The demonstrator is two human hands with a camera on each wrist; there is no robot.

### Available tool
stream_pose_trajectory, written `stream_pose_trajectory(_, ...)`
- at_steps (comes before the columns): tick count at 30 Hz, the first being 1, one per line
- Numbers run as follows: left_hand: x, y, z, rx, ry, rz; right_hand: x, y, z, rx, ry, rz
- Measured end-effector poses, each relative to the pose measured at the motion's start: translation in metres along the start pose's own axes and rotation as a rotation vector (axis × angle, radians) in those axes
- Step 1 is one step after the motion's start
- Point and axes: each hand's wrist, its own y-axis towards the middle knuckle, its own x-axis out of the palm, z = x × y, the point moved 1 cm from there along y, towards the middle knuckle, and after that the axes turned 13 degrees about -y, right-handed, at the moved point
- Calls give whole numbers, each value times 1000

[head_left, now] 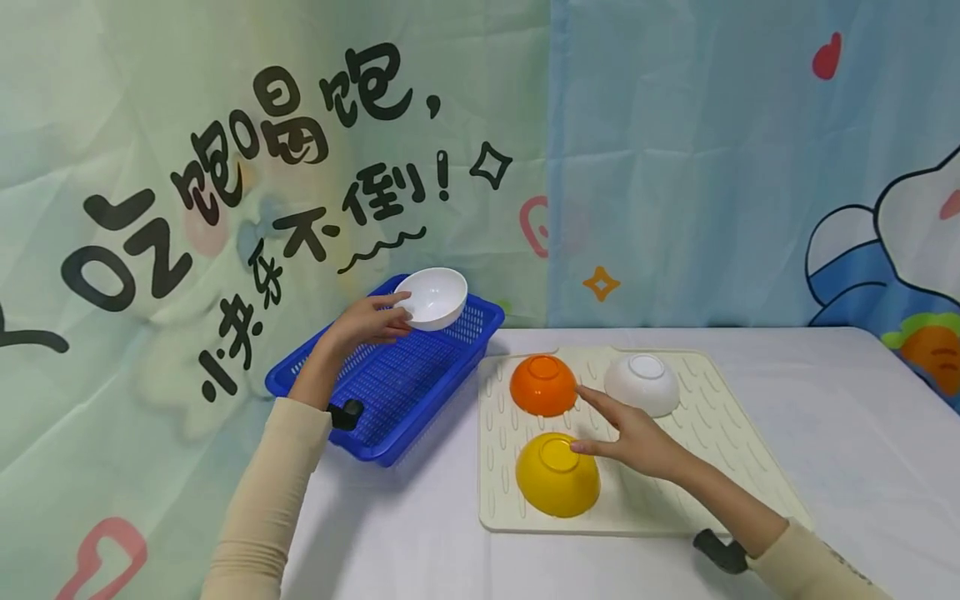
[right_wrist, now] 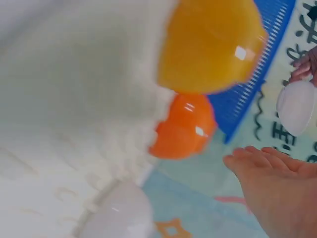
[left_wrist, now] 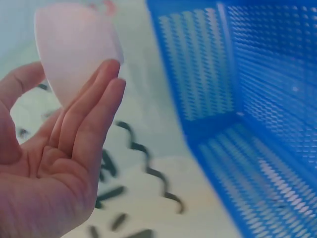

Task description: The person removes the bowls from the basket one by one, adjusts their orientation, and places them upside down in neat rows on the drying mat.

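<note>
My left hand [head_left: 370, 320] pinches a white bowl [head_left: 437, 298] at its rim, thumb on one side and fingers on the other. The bowl is held over the far end of a blue perforated basket [head_left: 442, 417], its inside facing me in the head view. My right hand [head_left: 637, 436] reaches over a cream mat [head_left: 705, 500] with its fingers extended and nothing in its grasp. Its fingertips overlap the edges of an upside-down orange bowl [head_left: 542, 386] and an upside-down yellow bowl [head_left: 558, 487]. Another white bowl [head_left: 647, 387] lies upside down just beyond that hand.
The ridged mat lies on a white tablecloth [head_left: 405, 533], right of the basket. Behind the table hang a green printed cloth [head_left: 472, 92] with black lettering and a blue cloth [head_left: 697, 167]. A dark strap piece [head_left: 720, 552] sits at the right wrist.
</note>
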Motion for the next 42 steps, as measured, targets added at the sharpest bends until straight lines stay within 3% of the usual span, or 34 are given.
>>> stream_pose_trajectory(4,8,-12,8,9,21,-99,-17,7,-13,-129,-103,190)
stream_pose_trajectory(13,41,-63,34,65,79,-343,-40,10,-54,-638,-337,688)
stream_pose_trajectory(20,64,-93,46,139,168,-497,-44,0,-93,-906,-376,1016)
stream_pose_trajectory(28,80,-118,55,222,299,-625,-41,-6,-113,-1094,-367,1204)
stream_pose_trajectory(34,85,-123,55,236,320,-656,-36,-6,-113,-1147,-345,1302)
stream_pose_trajectory(42,88,-123,54,259,300,-697,-37,-9,-118,-1182,-347,1356)
